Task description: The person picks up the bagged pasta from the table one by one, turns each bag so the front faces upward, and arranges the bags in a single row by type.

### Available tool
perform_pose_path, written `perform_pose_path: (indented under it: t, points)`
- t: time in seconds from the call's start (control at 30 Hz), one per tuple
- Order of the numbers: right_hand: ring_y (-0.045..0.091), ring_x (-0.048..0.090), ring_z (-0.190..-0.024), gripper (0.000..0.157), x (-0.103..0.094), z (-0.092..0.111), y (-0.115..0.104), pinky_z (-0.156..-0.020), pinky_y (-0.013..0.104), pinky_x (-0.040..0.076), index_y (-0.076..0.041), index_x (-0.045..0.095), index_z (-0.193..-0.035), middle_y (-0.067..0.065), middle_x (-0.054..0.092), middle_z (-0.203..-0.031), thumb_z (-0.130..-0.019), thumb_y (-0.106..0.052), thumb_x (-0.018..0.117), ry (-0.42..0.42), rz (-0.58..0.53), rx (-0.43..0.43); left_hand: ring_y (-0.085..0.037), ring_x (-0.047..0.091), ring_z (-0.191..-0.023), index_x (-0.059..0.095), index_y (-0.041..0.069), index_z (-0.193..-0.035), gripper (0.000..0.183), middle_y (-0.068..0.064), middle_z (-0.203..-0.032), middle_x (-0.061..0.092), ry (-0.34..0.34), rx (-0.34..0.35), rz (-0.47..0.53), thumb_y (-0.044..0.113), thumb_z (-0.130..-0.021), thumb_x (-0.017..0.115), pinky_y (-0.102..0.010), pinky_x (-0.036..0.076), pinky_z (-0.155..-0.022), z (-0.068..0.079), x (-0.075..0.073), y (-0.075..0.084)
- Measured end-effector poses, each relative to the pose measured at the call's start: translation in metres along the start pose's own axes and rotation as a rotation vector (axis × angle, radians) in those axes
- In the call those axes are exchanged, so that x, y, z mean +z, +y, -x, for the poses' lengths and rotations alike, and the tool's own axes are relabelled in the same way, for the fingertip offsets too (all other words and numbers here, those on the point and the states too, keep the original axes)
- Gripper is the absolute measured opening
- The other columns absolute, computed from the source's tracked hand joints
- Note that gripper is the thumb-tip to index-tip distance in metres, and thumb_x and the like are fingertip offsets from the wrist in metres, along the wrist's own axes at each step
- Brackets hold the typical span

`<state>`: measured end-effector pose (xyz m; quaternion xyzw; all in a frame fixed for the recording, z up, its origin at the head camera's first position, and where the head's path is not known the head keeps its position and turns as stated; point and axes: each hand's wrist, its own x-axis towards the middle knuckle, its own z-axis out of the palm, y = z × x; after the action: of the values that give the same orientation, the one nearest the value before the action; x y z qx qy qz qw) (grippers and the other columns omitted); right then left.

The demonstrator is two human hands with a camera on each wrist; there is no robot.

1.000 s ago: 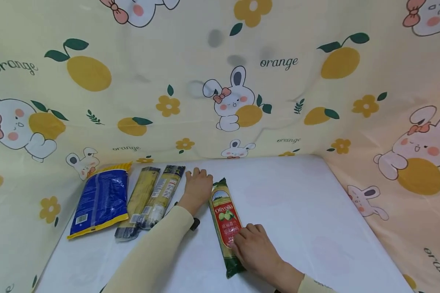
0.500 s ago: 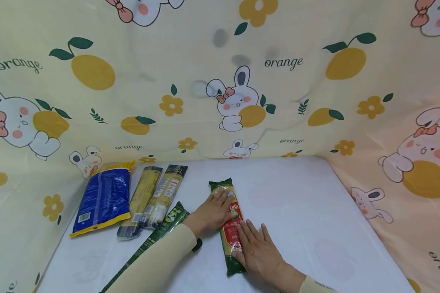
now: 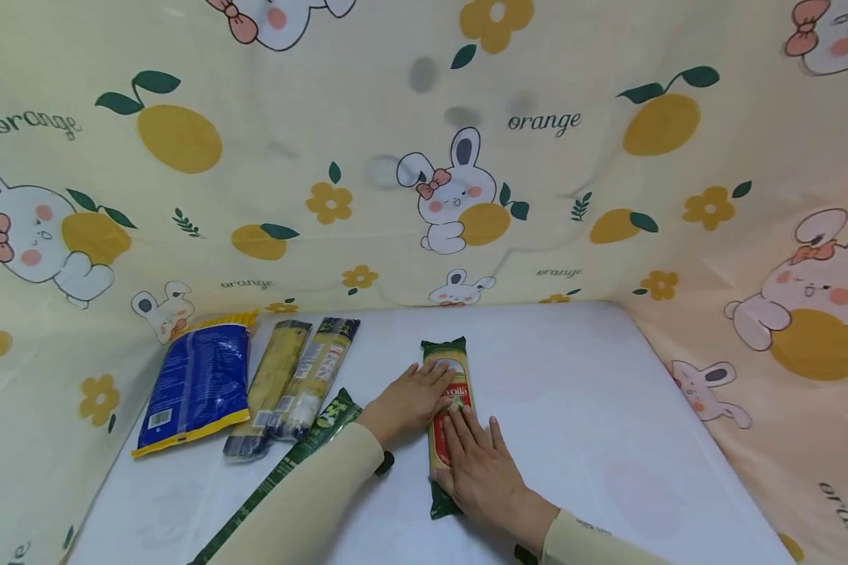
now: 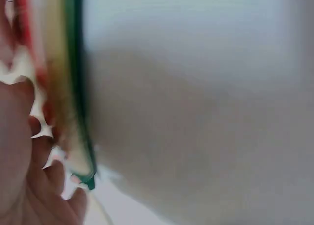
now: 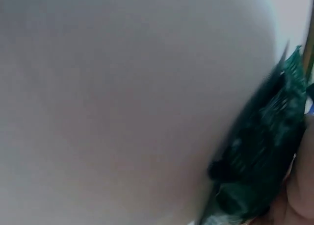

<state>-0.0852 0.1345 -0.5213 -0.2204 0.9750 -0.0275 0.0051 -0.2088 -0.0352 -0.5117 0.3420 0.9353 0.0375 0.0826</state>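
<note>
1. Head view: a cream cloth (image 3: 367, 102) with printed rabbits and oranges stands behind a white surface (image 3: 579, 424).
2. Near the middle of this surface lies the Olivoilà packet (image 3: 458, 391), with green ends and a red label.
3. The left hand (image 3: 408, 396) rests on its upper part, the fingers straight. The right hand (image 3: 484, 475) lies lower on the same packet, also with straight fingers, thumb apart; neither hand is clamped on it.
4. At left are a blue bag (image 3: 201, 380) with yellow edges and two clear packets of pasta (image 3: 318, 377) with dark ends, side by side. A dark green packet (image 3: 311, 443) is partly hidden behind the left sleeve (image 3: 318, 494).
5. Left wrist view: the left hand's fingers are near the Olivoilà packet's blurred side; contact I cannot tell.
6. Right wrist view: its crumpled green end is beside a small part of the right hand.
</note>
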Motion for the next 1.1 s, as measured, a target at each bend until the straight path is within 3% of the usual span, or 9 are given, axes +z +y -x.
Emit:
perform_pose_path:
  t: [0.17,0.4,0.53,0.67,0.8,0.93,1.0,1.1]
  points:
    - [0.037,0.028,-0.16,0.078,0.004,-0.006,0.004,-0.122,0.069,0.026,-0.001,0.04,-0.161,0.016,0.036,-0.17,-0.108,-0.057,0.046,-0.04,0.017,-0.017,-0.026,0.023,-0.163,0.036,0.014,-0.166,0.058,-0.006,-0.173,0.033,-0.003,-0.032,0.002,0.041,-0.114,0.041,-0.05,0.025,-0.13,0.03,-0.014,-0.019]
    - [0.035,0.028,-0.16,0.077,-0.003,-0.006,0.018,-0.123,0.07,0.021,-0.002,0.038,-0.162,0.015,0.034,-0.171,-0.108,-0.057,0.045,-0.056,0.008,-0.002,-0.032,0.027,-0.161,0.038,0.008,-0.164,0.056,-0.013,-0.169,0.038,0.026,-0.066,-0.031,0.035,-0.115,0.044,-0.055,0.027,-0.128,0.081,-0.029,-0.059]
    - [0.035,0.026,-0.161,0.076,-0.006,-0.005,0.034,-0.125,0.07,0.018,-0.002,0.036,-0.163,0.015,0.031,-0.172,-0.109,-0.055,0.044,-0.075,0.002,0.023,-0.04,0.03,-0.158,0.041,0.003,-0.161,0.055,-0.019,-0.166,0.042,0.045,-0.053,-0.023,0.029,-0.113,0.051,-0.061,0.028,-0.125,0.116,-0.035,-0.076]
    - [0.037,0.026,-0.161,0.075,-0.006,-0.002,0.06,-0.124,0.072,0.015,-0.002,0.036,-0.163,0.016,0.032,-0.172,-0.109,-0.054,0.046,-0.058,0.002,0.055,-0.041,0.029,-0.159,0.042,0.004,-0.161,0.06,-0.019,-0.167,0.039,-0.006,-0.059,-0.017,0.034,-0.11,0.056,-0.064,0.027,-0.125,0.153,-0.036,-0.087]
    - [0.039,0.029,-0.159,0.075,-0.005,0.004,0.09,-0.123,0.073,0.016,-0.001,0.039,-0.162,0.017,0.034,-0.17,-0.108,-0.052,0.049,-0.015,0.004,0.09,-0.037,0.027,-0.16,0.04,0.01,-0.163,0.067,-0.015,-0.171,0.035,-0.079,-0.055,-0.03,0.044,-0.108,0.058,-0.065,0.025,-0.125,0.187,-0.033,-0.094]
    - [0.041,0.031,-0.158,0.072,-0.01,0.007,0.112,-0.122,0.075,0.018,0.0,0.04,-0.16,0.019,0.036,-0.169,-0.107,-0.048,0.051,-0.016,0.005,0.126,-0.036,0.026,-0.16,0.036,0.016,-0.166,0.073,-0.009,-0.173,0.032,-0.105,-0.015,-0.058,0.056,-0.106,0.053,-0.067,0.022,-0.125,0.217,-0.02,-0.1]
    - [0.042,0.031,-0.158,0.071,-0.011,0.009,0.123,-0.122,0.075,0.017,0.001,0.041,-0.16,0.02,0.035,-0.169,-0.107,-0.045,0.052,-0.02,0.0,0.147,-0.035,0.025,-0.161,0.034,0.018,-0.167,0.075,-0.008,-0.174,0.03,-0.086,0.014,-0.079,0.061,-0.107,0.048,-0.066,0.019,-0.126,0.226,-0.011,-0.104]
    - [0.043,0.031,-0.157,0.07,-0.012,0.012,0.143,-0.122,0.076,0.016,0.002,0.041,-0.16,0.021,0.036,-0.169,-0.105,-0.041,0.052,-0.012,-0.003,0.178,-0.035,0.028,-0.159,0.035,0.018,-0.166,0.075,-0.008,-0.173,0.033,-0.002,0.076,-0.151,0.064,-0.107,0.041,-0.058,0.001,-0.131,0.23,0.0,-0.108]
